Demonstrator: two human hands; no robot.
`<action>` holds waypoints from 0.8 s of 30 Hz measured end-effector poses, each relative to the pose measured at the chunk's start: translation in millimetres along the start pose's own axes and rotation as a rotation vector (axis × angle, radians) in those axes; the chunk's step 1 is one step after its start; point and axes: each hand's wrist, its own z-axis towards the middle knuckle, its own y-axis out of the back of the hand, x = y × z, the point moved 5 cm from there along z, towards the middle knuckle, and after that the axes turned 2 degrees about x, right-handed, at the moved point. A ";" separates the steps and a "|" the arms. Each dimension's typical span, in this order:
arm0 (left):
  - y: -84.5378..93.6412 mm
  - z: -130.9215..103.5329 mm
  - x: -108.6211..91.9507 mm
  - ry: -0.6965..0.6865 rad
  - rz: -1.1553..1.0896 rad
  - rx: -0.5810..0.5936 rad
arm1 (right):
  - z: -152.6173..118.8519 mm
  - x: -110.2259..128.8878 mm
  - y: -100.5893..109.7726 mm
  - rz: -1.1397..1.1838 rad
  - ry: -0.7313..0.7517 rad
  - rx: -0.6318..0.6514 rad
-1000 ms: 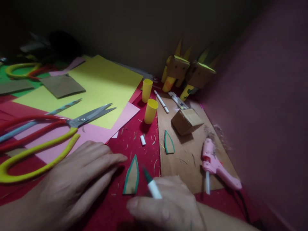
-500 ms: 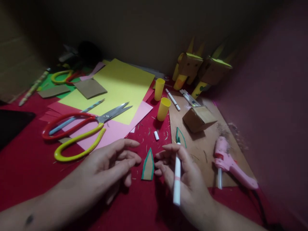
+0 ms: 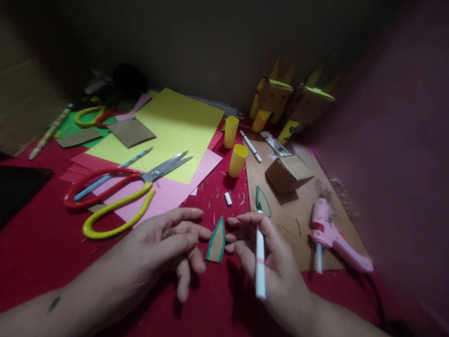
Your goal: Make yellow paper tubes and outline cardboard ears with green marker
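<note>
Bare left hand (image 3: 157,243), small dark elongated mark (image 3: 55,303) on left forearm (image 3: 82,288), bare right hand (image 3: 275,255)

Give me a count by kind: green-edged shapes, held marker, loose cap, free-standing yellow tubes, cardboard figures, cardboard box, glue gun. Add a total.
Green-edged shapes: 2
Marker in right hand: 1
Cap: 1
Yellow tubes: 2
Figures: 2
Box: 1
Glue gun: 1
Total: 10

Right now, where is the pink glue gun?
In the head view, the glue gun lies at right, partly on the brown board, to the right of the right hand.
</note>
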 end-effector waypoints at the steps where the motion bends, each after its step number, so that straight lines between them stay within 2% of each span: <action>1: 0.4 0.0 1.0 -0.004 -0.005 0.003 | -1.1 0.4 0.0 -0.029 0.028 0.002; 8: 1.4 -0.3 1.5 0.000 -0.061 0.014 | -4.6 3.0 0.2 -0.150 0.129 -0.007; 15: 0.5 4.9 -3.1 0.006 -0.073 0.028 | -4.7 6.7 -0.4 -0.119 0.148 0.006; 24: -7.1 12.1 -1.1 0.084 -0.051 0.105 | -3.4 5.4 -2.0 -0.073 0.175 0.031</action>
